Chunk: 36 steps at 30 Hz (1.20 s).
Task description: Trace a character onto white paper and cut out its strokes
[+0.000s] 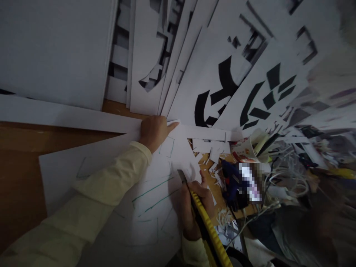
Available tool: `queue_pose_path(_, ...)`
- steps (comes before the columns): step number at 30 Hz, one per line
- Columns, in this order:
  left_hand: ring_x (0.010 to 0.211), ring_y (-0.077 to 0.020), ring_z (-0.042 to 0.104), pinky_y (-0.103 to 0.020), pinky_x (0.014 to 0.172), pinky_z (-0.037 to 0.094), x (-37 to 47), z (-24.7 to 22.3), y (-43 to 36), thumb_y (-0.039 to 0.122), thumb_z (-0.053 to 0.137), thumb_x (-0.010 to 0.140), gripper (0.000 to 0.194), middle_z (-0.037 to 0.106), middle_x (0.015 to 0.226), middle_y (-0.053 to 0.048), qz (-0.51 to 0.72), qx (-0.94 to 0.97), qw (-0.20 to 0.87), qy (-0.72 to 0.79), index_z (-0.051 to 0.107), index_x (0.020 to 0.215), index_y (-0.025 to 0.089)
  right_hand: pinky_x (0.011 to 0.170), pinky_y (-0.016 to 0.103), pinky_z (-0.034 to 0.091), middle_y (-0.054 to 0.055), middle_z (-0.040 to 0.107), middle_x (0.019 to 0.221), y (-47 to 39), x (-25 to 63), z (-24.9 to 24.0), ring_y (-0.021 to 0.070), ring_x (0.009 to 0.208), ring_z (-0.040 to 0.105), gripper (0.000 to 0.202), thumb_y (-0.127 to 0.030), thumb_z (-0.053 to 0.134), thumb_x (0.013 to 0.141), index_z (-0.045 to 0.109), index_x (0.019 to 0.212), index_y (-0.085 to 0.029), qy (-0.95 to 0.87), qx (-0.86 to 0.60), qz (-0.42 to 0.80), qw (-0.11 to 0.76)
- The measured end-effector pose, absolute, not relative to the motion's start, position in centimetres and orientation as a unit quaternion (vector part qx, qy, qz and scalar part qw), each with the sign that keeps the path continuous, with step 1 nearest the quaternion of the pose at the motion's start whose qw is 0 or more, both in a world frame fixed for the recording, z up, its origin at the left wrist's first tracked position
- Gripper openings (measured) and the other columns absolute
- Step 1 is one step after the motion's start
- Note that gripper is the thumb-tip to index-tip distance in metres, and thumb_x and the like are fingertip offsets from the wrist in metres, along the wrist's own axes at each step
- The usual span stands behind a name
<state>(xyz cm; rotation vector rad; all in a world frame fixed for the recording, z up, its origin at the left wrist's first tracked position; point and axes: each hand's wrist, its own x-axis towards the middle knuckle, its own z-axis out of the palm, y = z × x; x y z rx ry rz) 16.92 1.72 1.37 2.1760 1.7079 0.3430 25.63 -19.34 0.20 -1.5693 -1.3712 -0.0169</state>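
Observation:
My right hand (196, 202) is closed around a yellow utility knife (207, 222), its blade out and tilted up just above a white board (111, 230). The board has shapes outlined in green and dark lines. My left hand (155, 131) is at the board's far edge, fingers curled over it and thumb stretched to the right. Whether its fingertips reach under the board is hidden. A long white strip (69, 113) lies behind the board and runs up to my left hand.
White panels with cut-out shapes (222, 85) lean along the back. On the right are a paper cup (244, 150), a blue tool (233, 178), tangled white cables (289, 181) and small white offcuts (214, 163) on the wooden table (19, 167). A blurred person (306, 230) is at lower right.

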Motion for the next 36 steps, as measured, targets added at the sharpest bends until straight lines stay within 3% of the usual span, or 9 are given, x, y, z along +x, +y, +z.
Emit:
queue_pose_path(5,0.092,-0.0344,0.069,-0.036,0.073,0.046,16.9,1.2,1.8,0.068,0.042,0.094,0.068,0.075,0.093,-0.019,0.135,0.768,0.182,0.6,0.075,0.097,0.009,0.113,0.058,0.043,-0.006,0.069,0.075,-17.1,26.8,1.6,0.013,0.062,0.066,0.012,-0.017,0.068,0.086,0.064,0.095,-0.024,-0.648,-0.618,0.008,0.445)
queue_pose_path(10,0.094,-0.0345,0.068,-0.036,0.074,0.046,16.9,1.5,1.8,0.066,0.041,0.095,0.066,0.074,0.096,-0.019,0.127,0.77,0.192,0.595,0.075,0.098,0.009,0.115,0.06,0.041,-0.01,0.063,0.065,-16.0,27.6,0.4,0.0098,0.054,0.061,0.007,-0.017,0.065,0.088,0.061,0.088,-0.023,-0.654,-0.606,0.029,0.452)
queue_pose_path(24,0.092,-0.0336,0.068,-0.037,0.073,0.046,16.8,1.5,1.8,0.068,0.04,0.094,0.067,0.074,0.095,-0.019,0.129,0.761,0.207,0.601,0.075,0.099,0.01,0.112,0.058,0.045,-0.008,0.068,0.068,-16.0,27.7,0.0,0.013,0.057,0.065,0.005,-0.022,0.066,0.089,0.062,0.088,-0.024,-0.665,-0.629,0.026,0.402)
queue_pose_path(36,0.092,-0.034,0.068,-0.037,0.073,0.045,16.9,1.6,1.7,0.067,0.041,0.095,0.066,0.074,0.095,-0.019,0.13,0.76,0.206,0.602,0.074,0.1,0.011,0.113,0.061,0.042,-0.009,0.067,0.069,-16.1,27.9,-0.2,0.0117,0.057,0.063,0.007,-0.018,0.064,0.089,0.061,0.09,-0.024,-0.668,-0.612,0.038,0.421)
